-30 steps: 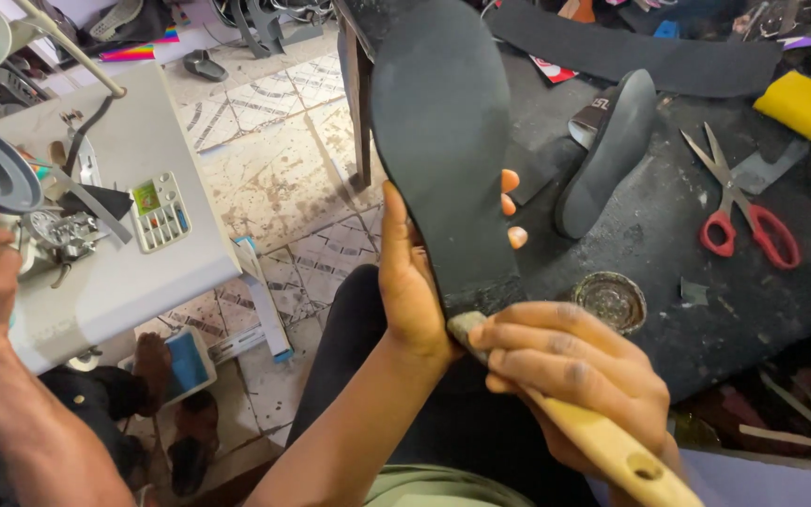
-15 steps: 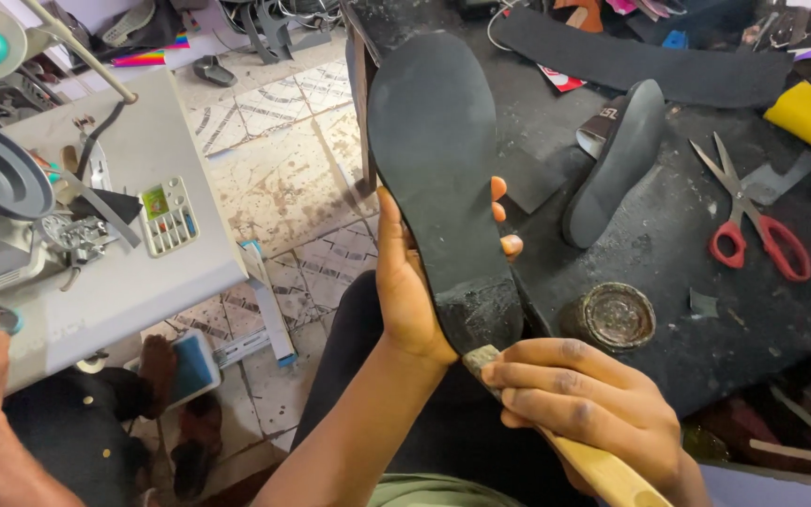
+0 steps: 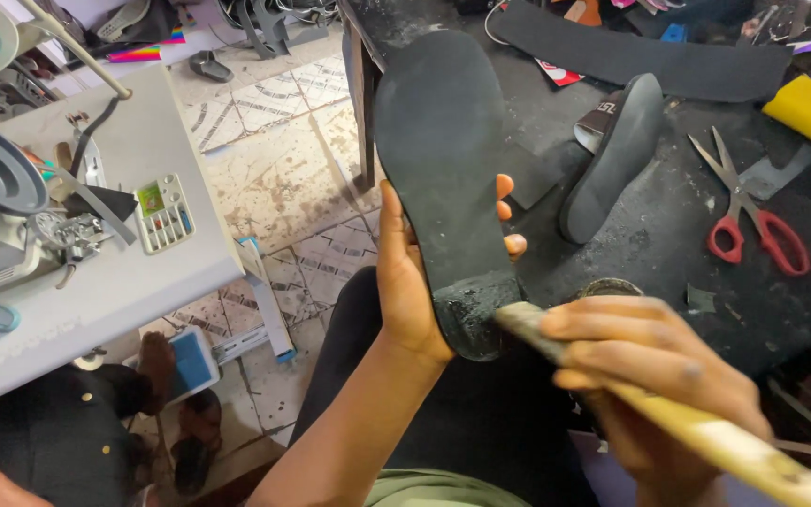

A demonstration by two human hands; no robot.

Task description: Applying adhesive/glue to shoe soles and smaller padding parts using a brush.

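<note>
Shoemaker's workshop. Left: grey sewing machine (image 3: 39,197) on its table. Right: dark, stained bench (image 3: 668,253) carrying red-handled scissors (image 3: 753,221), a black sandal (image 3: 612,155) and rubber sheet strips (image 3: 640,52). Worn tiled floor (image 3: 274,178) between.

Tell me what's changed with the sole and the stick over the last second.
The right hand slid the wooden stick off the sole's left edge, so its tip now meets the heel's right side. The left hand still grips the sole; the red scissors stayed put.
</note>
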